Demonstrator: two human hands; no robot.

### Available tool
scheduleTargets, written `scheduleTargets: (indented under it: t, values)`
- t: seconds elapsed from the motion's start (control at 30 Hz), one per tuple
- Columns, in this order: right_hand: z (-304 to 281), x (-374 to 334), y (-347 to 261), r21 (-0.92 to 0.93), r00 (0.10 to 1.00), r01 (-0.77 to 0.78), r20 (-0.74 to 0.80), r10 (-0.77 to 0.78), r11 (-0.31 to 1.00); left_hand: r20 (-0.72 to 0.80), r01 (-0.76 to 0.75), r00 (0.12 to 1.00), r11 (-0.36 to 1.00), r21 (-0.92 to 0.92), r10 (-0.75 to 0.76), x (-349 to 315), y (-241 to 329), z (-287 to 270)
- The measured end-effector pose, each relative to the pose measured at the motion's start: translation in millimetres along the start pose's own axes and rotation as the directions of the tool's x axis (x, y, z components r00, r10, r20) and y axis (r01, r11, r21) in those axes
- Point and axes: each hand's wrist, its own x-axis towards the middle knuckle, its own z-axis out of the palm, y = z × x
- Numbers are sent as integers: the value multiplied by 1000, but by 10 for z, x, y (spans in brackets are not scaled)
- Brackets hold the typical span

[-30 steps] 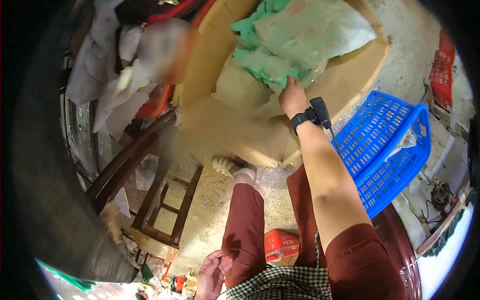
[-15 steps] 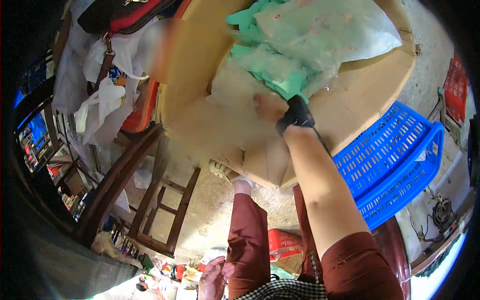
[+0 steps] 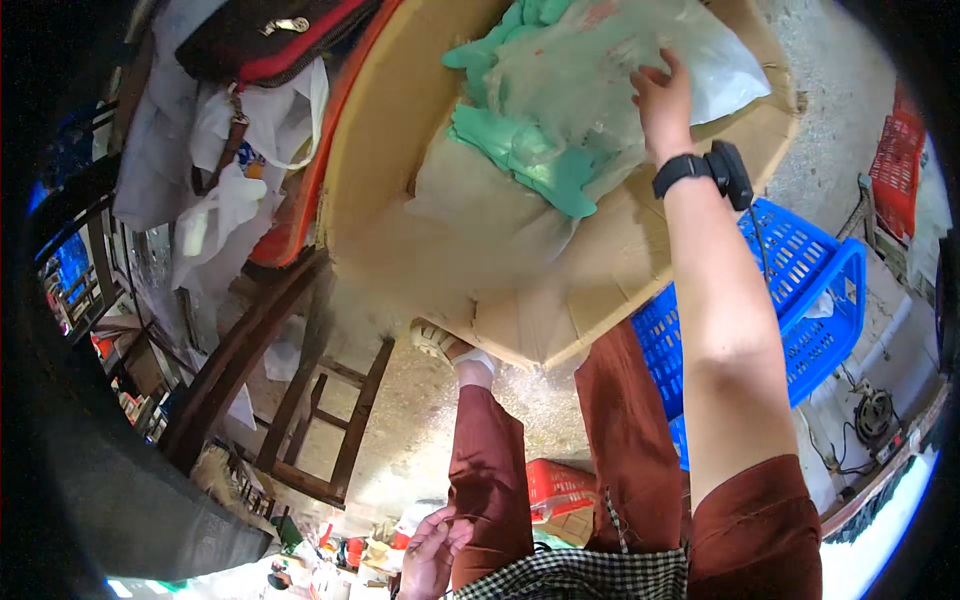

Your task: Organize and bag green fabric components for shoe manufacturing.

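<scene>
Reaching over the cardboard box (image 3: pixel 385 135), my right hand (image 3: pixel 665 105) is at the clear plastic bag (image 3: pixel 610 75), its fingers apart and slightly bent. I cannot tell whether the fingers touch the plastic. A black band with a small black device circles that wrist. Under and beside the bag lie several flat green pieces (image 3: pixel 530 165), partly wrapped in clear film. Low in the view, beside my left leg, my left hand (image 3: pixel 432 550) is closed with thumb and fingertips together. Whatever it may hold is too small to make out.
A blue plastic basket (image 3: pixel 790 250) stands right of the box, partly behind my right arm. Farther right is a red crate (image 3: pixel 897 170). At the left are a dark wooden stool (image 3: pixel 340 425), white plastic bags (image 3: pixel 225 215) and a black-and-red zipped bag (image 3: pixel 270 45).
My right hand has moved up and to the right, from the lower end of the green pieces to the clear bag. My left hand stays closed beside my left leg.
</scene>
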Motion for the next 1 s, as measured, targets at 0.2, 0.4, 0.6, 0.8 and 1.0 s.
scheduleTargets:
  t: [0.2,0.4,0.6,0.8,1.0]
  values:
    - [-368,-983,-372,335,971,-234,123,204,913,-1,-88,996,994,-61,89,-345,29,20]
    - [-604,-2476,-893,444,816,-578,343,466,685,66,-120,989,977,-174,133,-885,116,-218]
    - [-956,-3688,-2104,319,722,-649,542,429,690,304,-195,920,962,-191,247,-1509,331,-497]
    - [-718,-4598,-3625,199,651,-584,694,308,787,354,-363,809,873,-326,469,-2328,434,-1265]
    - [-329,-5315,-4904,159,625,-379,771,125,912,287,-313,757,711,-630,587,-2790,470,-2254]
